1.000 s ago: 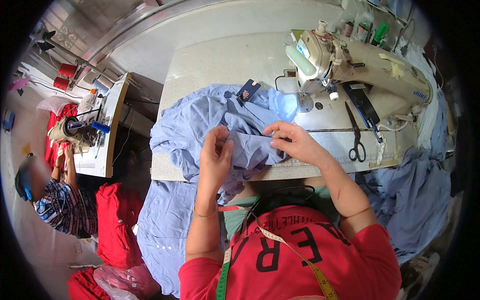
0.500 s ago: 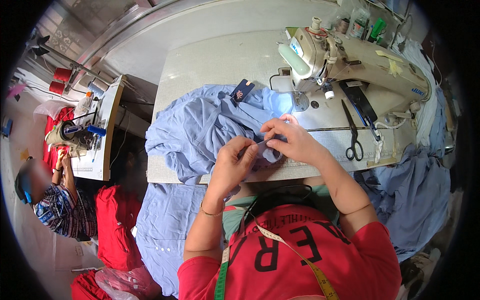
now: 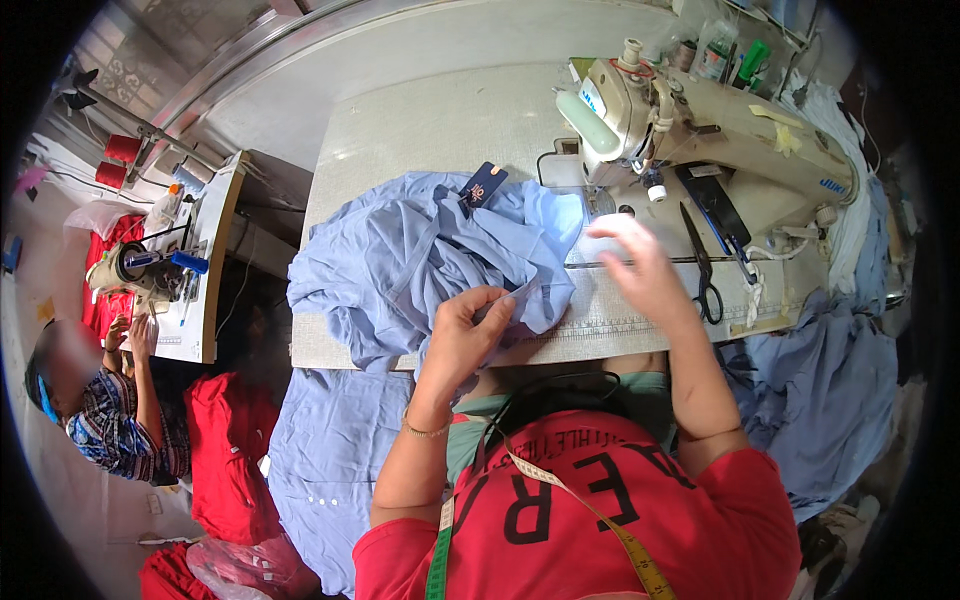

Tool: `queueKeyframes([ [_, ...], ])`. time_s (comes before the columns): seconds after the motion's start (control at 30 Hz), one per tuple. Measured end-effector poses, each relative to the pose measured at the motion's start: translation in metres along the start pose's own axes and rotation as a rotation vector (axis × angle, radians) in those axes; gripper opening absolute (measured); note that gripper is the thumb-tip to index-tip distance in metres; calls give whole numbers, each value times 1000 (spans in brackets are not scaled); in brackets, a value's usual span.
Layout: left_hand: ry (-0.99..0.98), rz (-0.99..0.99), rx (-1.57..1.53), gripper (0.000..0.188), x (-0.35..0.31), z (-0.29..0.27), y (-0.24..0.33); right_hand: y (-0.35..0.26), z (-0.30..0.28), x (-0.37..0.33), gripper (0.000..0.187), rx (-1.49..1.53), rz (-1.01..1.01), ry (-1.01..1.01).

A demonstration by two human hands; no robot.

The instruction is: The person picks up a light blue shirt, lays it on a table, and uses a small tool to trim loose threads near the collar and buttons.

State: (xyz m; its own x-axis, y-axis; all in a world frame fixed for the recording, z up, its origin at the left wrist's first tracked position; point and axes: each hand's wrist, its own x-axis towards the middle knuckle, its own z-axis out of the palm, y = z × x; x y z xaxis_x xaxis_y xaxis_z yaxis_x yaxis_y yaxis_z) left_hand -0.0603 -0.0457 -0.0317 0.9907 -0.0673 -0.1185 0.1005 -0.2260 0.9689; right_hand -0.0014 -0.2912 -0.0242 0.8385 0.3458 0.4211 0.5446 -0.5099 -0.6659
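A light blue garment (image 3: 390, 250) lies bunched on the sewing table (image 3: 390, 120), with a dark hang tag (image 3: 484, 184) resting on top. My left hand (image 3: 466, 328) pinches the garment's near edge between thumb and fingers. To the right of the cloth, my right hand (image 3: 640, 262) is raised over the table, its fingers apart and holding nothing; motion blurs it slightly. Just beyond that hand stands the needle area of a cream sewing machine (image 3: 720, 130). Black scissors (image 3: 704, 270) lie close to its right.
A dark tray (image 3: 714, 200) sits beside the machine. Blue garments (image 3: 815, 400) hang at the right, and more blue cloth (image 3: 330, 470) drapes below the table's left front. At far left, a co-worker (image 3: 115, 415) handles red cloth at another machine (image 3: 135, 265).
My right hand has let go of the garment's edge and moved right toward the scissors, its fingers spreading. My left hand keeps its pinch in nearly the same place.
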Motion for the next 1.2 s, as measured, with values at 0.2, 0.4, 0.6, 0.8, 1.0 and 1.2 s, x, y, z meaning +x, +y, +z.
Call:
queueKeyframes([
  [0.2,17,4,49,20,-5,3,11,30,-52,-44,36,-609,331,67],
  [0.4,124,377,223,18,-8,14,10,52,-60,-52,50,-619,447,63],
  [0.6,-53,-27,-266,17,-5,16,-1,61,-64,-35,54,-650,508,-20],
  [0.8,-96,-43,-410,19,1,14,-14,57,-58,-26,43,-731,512,-138],
  [1.0,-100,-86,-491,20,1,14,-8,46,-53,-32,22,-412,390,-26],
  [1.2,-151,-65,-475,20,1,12,-13,-19,-15,-32,13,420,382,-193],
])
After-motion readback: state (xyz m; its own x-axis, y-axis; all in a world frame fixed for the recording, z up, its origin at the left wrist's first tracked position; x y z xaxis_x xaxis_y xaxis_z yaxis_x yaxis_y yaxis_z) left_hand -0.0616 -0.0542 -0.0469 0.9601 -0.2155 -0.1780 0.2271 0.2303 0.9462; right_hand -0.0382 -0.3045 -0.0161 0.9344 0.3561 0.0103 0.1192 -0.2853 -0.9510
